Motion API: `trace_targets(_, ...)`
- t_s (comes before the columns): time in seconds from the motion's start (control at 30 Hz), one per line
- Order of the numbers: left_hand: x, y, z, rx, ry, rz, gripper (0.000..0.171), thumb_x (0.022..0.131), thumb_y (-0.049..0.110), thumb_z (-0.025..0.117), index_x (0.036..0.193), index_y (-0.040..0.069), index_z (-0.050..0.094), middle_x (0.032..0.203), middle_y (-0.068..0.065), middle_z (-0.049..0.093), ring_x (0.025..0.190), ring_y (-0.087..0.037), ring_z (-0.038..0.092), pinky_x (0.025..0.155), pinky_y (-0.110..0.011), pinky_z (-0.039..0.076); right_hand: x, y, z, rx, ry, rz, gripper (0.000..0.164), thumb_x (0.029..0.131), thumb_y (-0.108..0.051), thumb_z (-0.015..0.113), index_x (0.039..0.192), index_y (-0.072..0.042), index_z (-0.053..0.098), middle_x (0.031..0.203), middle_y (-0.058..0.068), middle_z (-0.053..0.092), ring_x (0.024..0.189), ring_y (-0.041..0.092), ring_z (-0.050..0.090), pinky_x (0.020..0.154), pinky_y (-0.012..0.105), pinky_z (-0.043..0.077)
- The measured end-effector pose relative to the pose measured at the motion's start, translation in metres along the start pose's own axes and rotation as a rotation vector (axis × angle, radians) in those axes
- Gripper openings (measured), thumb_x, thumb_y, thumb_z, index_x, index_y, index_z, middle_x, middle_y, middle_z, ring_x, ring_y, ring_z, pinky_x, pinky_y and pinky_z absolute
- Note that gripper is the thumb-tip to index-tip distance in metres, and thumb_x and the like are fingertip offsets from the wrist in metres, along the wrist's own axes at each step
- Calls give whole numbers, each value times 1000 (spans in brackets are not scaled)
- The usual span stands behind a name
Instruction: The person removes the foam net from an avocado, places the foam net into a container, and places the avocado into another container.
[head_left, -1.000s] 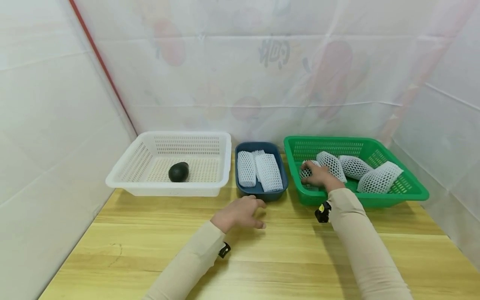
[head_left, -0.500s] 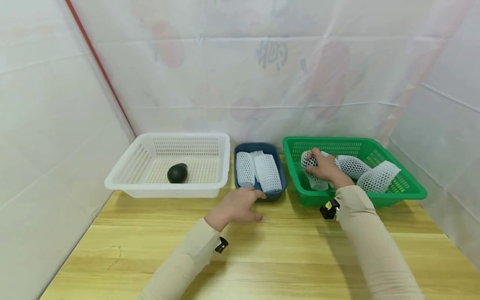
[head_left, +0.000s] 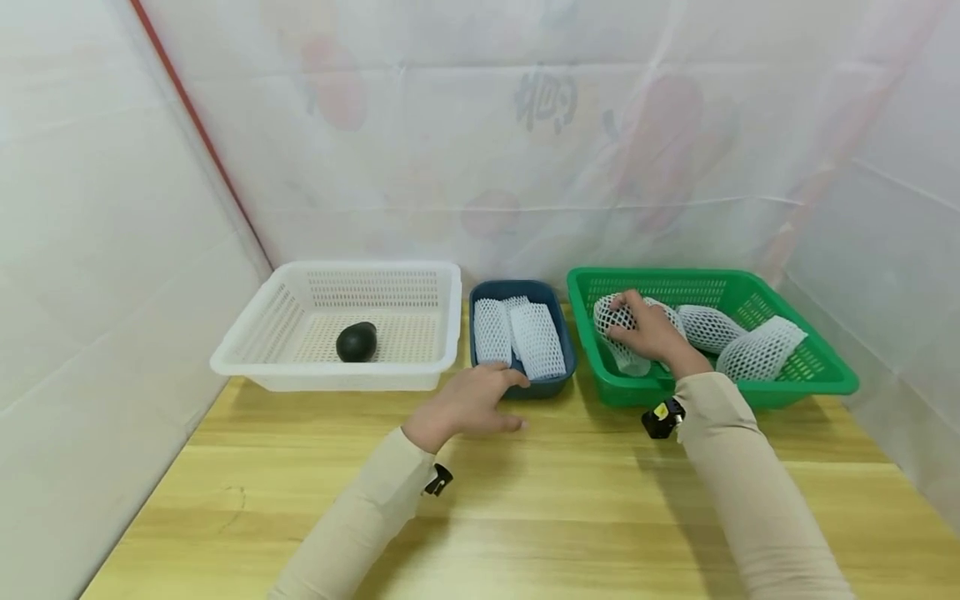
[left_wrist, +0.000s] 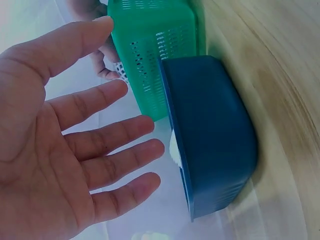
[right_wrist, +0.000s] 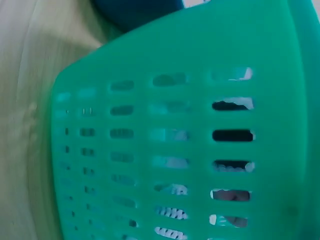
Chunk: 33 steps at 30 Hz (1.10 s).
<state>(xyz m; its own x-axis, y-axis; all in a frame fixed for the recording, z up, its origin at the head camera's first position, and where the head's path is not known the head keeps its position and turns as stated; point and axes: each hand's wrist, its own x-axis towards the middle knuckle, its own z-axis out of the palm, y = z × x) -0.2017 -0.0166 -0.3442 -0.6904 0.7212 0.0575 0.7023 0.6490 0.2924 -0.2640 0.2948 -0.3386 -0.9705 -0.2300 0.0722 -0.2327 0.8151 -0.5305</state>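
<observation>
In the head view my right hand (head_left: pixel 654 335) is inside the green basket (head_left: pixel 810 385), gripping a white foam net sleeve (head_left: pixel 628 357) at its upper end. Something dark shows through the mesh there. More bulging foam net sleeves (head_left: pixel 761 350) lie to its right in the same basket. My left hand (head_left: pixel 472 402) hovers at the front of the small blue bin (head_left: pixel 567 367), fingers spread and holding nothing; the left wrist view shows its bare palm beside the blue wall. Flat white foam nets (head_left: pixel 537 340) lie in that bin. The right wrist view is filled by the green basket wall (right_wrist: pixel 200 45).
A white basket (head_left: pixel 330 377) stands at the left with one dark avocado (head_left: pixel 356 342) in it. All three containers line up at the back of the wooden table (head_left: pixel 555 517), close to a pale curtain (head_left: pixel 420 167).
My right hand, first low over the sleeve, now grips it, and the sleeve stands more upright, its top raised. My left hand has shifted slightly forward and left toward the blue bin.
</observation>
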Motion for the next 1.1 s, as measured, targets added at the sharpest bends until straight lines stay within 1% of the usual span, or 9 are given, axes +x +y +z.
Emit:
trace_targets(0.1, -3, 1, -4, -21, 12, 4, 50, 82, 38, 70, 122, 11, 60, 119, -3, 57, 108, -19, 53, 86, -33, 45, -1, 0, -1, 2, 6, -37, 33, 95, -19, 54, 120, -5, 38, 98, 24, 48, 72, 30, 43, 63, 42, 34)
trace_targets(0.17, -4, 0, -8, -31, 21, 7, 49, 82, 37, 70, 123, 11, 60, 119, -3, 57, 109, -19, 52, 87, -34, 45, 0, -3, -4, 11, 13, -55, 34, 94, -19, 54, 122, -6, 38, 105, 26, 47, 76, 32, 45, 65, 44, 35)
trace_targets(0.23, -7, -1, -12, -38, 31, 6, 49, 83, 37, 69, 124, 11, 59, 121, -3, 56, 109, -19, 52, 87, -34, 45, 1, -8, -8, 15, 27, -70, 36, 94, -19, 55, 123, -7, 38, 113, 28, 45, 85, 36, 45, 68, 48, 36)
trace_targets(0.33, -11, -2, -16, -43, 43, -1, 49, 83, 37, 69, 124, 12, 59, 122, -3, 55, 109, -20, 52, 86, -35, 45, -4, -14, -10, 20, 44, -83, 39, 94, -18, 55, 127, -8, 37, 118, 29, 41, 95, 39, 41, 73, 54, 35)
trace_targets(0.4, -14, -3, -19, -43, 55, -10, 49, 82, 37, 70, 123, 14, 59, 121, -3, 56, 106, -19, 53, 83, -35, 46, -6, -18, -11, 11, 51, -84, 40, 94, -20, 54, 129, -9, 36, 120, 29, 39, 99, 39, 37, 74, 55, 34)
trace_targets(0.6, -21, -8, -22, -31, 105, -10, 47, 81, 37, 71, 121, 14, 61, 116, -2, 58, 101, -18, 55, 77, -34, 47, -10, -29, -12, -30, 56, -70, 46, 93, -22, 56, 134, -15, 35, 120, 29, 34, 97, 39, 37, 72, 54, 36)
trace_targets(0.8, -27, -11, -20, -31, 158, 36, 45, 81, 33, 72, 119, 11, 62, 114, -2, 59, 99, -19, 56, 76, -34, 48, -16, -40, -13, -46, 79, -82, 58, 91, -25, 60, 140, -17, 30, 123, 31, 31, 100, 42, 40, 75, 59, 36)
trace_targets(0.9, -29, -12, -19, -43, 183, 66, 44, 81, 31, 72, 118, 10, 62, 115, -2, 59, 101, -19, 55, 78, -34, 47, -20, -47, -13, -42, 91, -102, 65, 90, -24, 62, 143, -14, 25, 126, 30, 31, 104, 43, 40, 78, 60, 36)
trace_targets(1.1, -36, -14, -21, -28, 228, 93, 40, 80, 30, 73, 115, 11, 64, 112, -2, 60, 100, -19, 56, 76, -34, 48, -22, -61, -11, -19, 94, -142, 71, 87, -17, 64, 143, -2, 22, 136, 28, 26, 116, 42, 34, 87, 59, 33)
